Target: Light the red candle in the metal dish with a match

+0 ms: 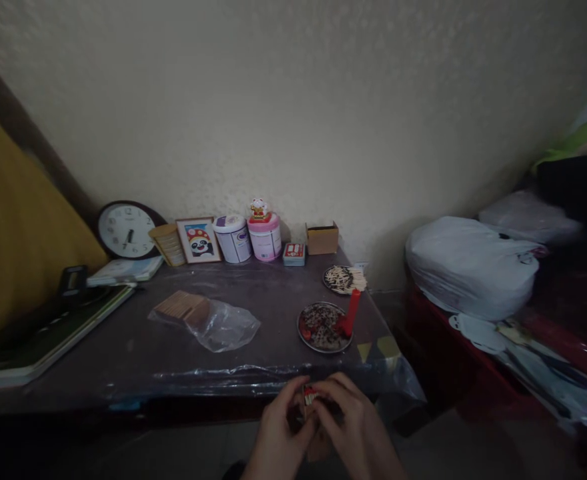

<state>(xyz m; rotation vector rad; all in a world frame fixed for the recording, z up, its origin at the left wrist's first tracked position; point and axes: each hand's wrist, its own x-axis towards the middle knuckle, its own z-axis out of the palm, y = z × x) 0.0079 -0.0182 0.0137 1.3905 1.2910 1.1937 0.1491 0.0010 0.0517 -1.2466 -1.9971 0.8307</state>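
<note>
In front of the table's near edge, my left hand (277, 427) is closed round the side of a small matchbox (310, 396). Red-tipped matches show at its open top. My right hand (352, 417) is also closed on the box, its thumb and fingers at the top by the matches. The fingers hide most of the box. Beyond my hands, a red candle (353, 310) stands, leaning slightly, on a round metal plate (322, 348) with dark burnt bits and red wax. Farther back, a second plate holds a heap of matchsticks (346, 280).
Stacked brown matchboxes (182, 307) lie partly in a clear plastic bag (228, 325) on the table. Along the wall stand a clock (128, 230), a panda picture (199, 241), two tins, a red-topped box (294, 254) and a cardboard box (322, 241). White bags (471, 267) sit at right.
</note>
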